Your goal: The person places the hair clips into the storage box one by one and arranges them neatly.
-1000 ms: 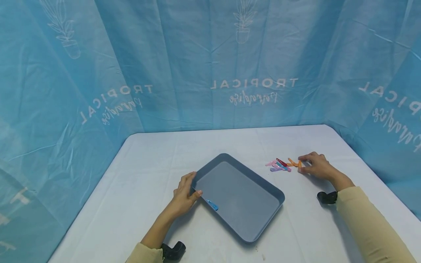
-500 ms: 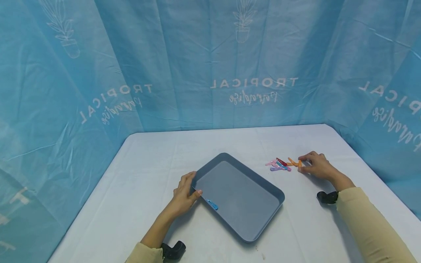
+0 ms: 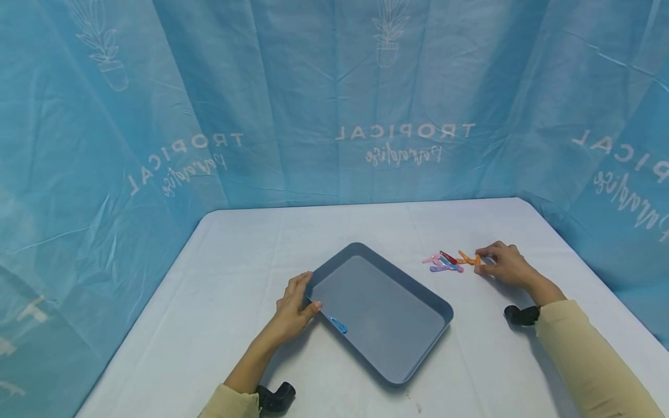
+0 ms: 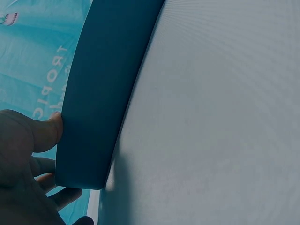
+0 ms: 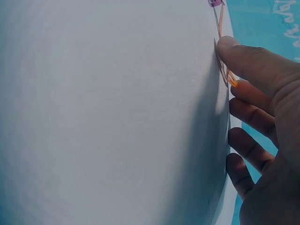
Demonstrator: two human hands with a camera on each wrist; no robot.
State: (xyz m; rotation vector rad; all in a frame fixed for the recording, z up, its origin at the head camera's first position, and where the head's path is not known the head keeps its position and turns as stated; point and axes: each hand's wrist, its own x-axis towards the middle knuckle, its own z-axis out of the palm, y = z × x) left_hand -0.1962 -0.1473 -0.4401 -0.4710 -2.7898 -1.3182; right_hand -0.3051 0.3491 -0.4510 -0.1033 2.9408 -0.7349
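A grey rectangular tray (image 3: 376, 319) lies at a slant on the table. My left hand (image 3: 294, 307) grips its left corner, thumb over the rim and fingers along the outside. In the left wrist view the thumb meets the edge of the tray's wall (image 4: 101, 103). One blue snap hair clip (image 3: 338, 325) lies inside, against the near wall. To the right of the tray, my right hand (image 3: 504, 265) pinches an orange hair clip (image 3: 478, 260) between thumb and fingers, low at the tabletop. The right wrist view shows an orange tip (image 5: 233, 83) beside the thumb.
Left of the right hand is a loose pile with a red hair clip (image 3: 448, 257), a purple hair clip (image 3: 438, 269) and several others in pink, blue and orange. A white cloth (image 3: 251, 249) covers the table. A blue printed curtain (image 3: 334, 104) hangs behind it.
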